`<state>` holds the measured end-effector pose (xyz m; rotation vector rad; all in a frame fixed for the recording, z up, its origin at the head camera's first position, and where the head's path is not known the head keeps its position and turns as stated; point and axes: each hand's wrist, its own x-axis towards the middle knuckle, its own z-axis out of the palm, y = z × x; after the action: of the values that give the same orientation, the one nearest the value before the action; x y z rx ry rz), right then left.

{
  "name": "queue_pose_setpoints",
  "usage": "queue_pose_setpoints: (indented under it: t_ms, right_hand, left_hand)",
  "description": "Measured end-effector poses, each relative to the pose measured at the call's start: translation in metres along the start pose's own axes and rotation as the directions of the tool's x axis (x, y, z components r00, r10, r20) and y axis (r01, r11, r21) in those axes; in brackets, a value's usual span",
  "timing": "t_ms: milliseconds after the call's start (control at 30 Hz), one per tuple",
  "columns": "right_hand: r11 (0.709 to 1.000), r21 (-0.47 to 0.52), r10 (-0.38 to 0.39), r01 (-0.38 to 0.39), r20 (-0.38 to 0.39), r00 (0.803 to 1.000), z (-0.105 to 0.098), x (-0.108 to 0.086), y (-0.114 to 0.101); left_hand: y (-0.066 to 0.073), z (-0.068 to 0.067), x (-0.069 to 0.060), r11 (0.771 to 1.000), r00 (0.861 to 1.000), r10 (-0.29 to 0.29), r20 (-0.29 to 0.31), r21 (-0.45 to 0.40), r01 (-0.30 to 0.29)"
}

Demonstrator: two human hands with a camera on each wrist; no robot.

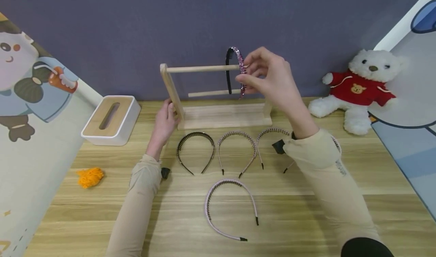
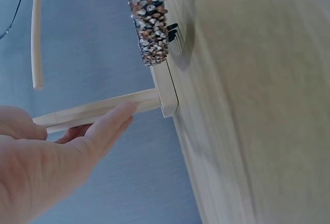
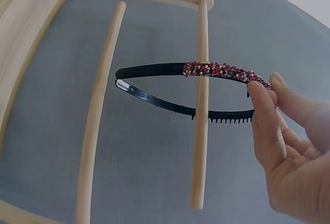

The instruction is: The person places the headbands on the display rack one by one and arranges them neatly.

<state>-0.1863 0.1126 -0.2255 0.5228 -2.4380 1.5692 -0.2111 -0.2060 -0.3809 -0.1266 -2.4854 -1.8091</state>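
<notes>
My right hand (image 1: 270,73) pinches a pink sequined headband (image 1: 241,66) with a black toothed inner side between thumb and fingers. In the right wrist view, the upper rod (image 3: 202,110) of the wooden rack passes through that headband's loop. The headband's tips lie by the lower rod (image 3: 95,110). My left hand (image 1: 165,122) holds the left post (image 1: 173,92) of the rack low down, near its base (image 1: 221,117). The right post is mostly hidden behind my right hand.
In front of the rack lie a black headband (image 1: 195,134), a pinkish headband (image 1: 237,133), others partly hidden by my right sleeve, and a lavender headband (image 1: 206,206). A tissue box (image 1: 127,124) and orange yarn (image 1: 90,177) stand left, a white teddy bear (image 1: 357,88) right.
</notes>
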Motion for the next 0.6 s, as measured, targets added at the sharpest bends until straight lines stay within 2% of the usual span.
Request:
queue_pose_setpoints:
  t_ms: [600]
  right_hand:
    - [1.000,0.012,-0.027,0.026,0.073,0.997,0.040,0.018,-0.007]
  left_hand:
    - [0.000,0.000,-0.001,0.999,1.000,-0.003,-0.005,-0.035,0.003]
